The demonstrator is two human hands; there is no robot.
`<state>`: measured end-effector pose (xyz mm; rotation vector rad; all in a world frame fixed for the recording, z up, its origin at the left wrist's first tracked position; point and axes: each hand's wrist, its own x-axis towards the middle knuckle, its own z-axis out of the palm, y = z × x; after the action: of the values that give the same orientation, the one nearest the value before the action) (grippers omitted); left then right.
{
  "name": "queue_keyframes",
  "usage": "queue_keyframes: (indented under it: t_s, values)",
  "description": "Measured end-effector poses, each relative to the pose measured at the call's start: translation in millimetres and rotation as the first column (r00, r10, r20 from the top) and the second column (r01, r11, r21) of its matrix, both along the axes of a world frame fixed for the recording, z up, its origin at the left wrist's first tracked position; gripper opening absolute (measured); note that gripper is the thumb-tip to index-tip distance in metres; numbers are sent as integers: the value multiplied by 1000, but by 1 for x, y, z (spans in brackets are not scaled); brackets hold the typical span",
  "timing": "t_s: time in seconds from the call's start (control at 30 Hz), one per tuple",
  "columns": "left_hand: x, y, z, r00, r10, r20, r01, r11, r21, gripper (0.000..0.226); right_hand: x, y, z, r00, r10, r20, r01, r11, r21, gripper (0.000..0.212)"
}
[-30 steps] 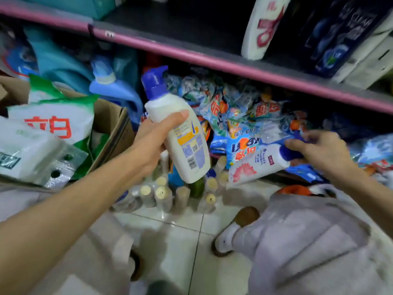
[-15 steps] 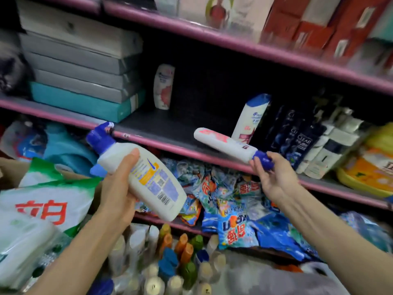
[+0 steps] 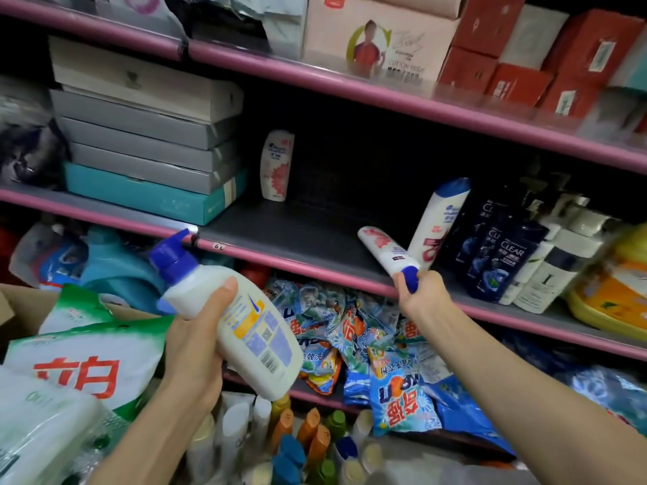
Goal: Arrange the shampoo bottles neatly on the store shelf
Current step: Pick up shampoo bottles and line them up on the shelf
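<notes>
My left hand grips a large white pump bottle with a blue pump head, tilted, in front of the lower shelves. My right hand holds a slim white shampoo bottle by its blue cap, the body lying slanted over the front of the middle shelf. A white bottle with a blue cap leans just behind it. Another white shampoo bottle stands upright far back on the same shelf. Dark Clear bottles stand to the right.
Stacked flat boxes fill the shelf's left end. White pump bottles and a yellow pack sit at the right. Detergent sachets crowd the shelf below. Several small bottles stand on the floor. A green-and-white bag lies in a carton at the left.
The view rose from the floor to the shelves. My right hand carried the slim bottle up and to the right, onto the middle shelf's front. The left hand keeps its pump bottle.
</notes>
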<state>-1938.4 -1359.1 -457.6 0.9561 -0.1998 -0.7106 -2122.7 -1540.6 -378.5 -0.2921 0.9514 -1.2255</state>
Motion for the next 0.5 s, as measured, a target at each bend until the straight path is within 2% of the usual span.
queue_keyframes:
  t_s: [0.07,0.13,0.17,0.2,0.23,0.27,0.3,0.33,0.37,0.4,0.43,0.47,0.5]
  values:
    - [-4,-4,-1,1000,-10,24,9,1000,27,52,-6,-1,3,993,70,-91,-70,998,5,24]
    - [-9,-8,-1,998,-33,54,30,998,51,49,-10,-2,4,948,5,-319,-19,999,-40,23]
    - [-11,-9,-1,997,-41,71,36,997,63,46,-10,0,3,912,-62,-406,27,996,-90,10]
    - [-13,-11,-1,995,-48,87,42,997,69,42,-7,2,3,885,-122,-449,79,990,-113,15]
    - [-15,-13,0,993,-60,101,53,996,66,37,-3,6,-1,821,-153,-551,83,985,-149,45]
    - [-17,-16,1,992,-71,107,65,996,58,32,1,15,-5,706,-153,-692,10,978,-207,64]
    - [-19,-19,2,992,-76,104,70,996,56,28,4,27,-11,601,-140,-787,-192,930,-313,72]
    - [-21,-22,4,993,-72,93,66,996,64,28,9,41,-15,509,-84,-857,-473,805,-359,74]
    - [-22,-24,6,995,-65,81,59,995,79,29,15,58,-20,396,14,-918,-744,591,-312,78]
    - [-23,-26,7,996,-56,66,49,994,98,31,22,74,-25,234,91,-968,-917,350,-188,87]
    - [-24,-28,9,998,-39,52,33,992,120,32,28,85,-34,41,79,-996,-988,149,-29,101]
    - [-25,-28,11,999,-22,41,16,990,143,33,36,93,-45,-95,-7,-995,-994,53,95,113]
    - [-25,-29,13,999,-9,39,2,986,166,33,45,97,-56,-144,-98,-985,-988,69,137,121]
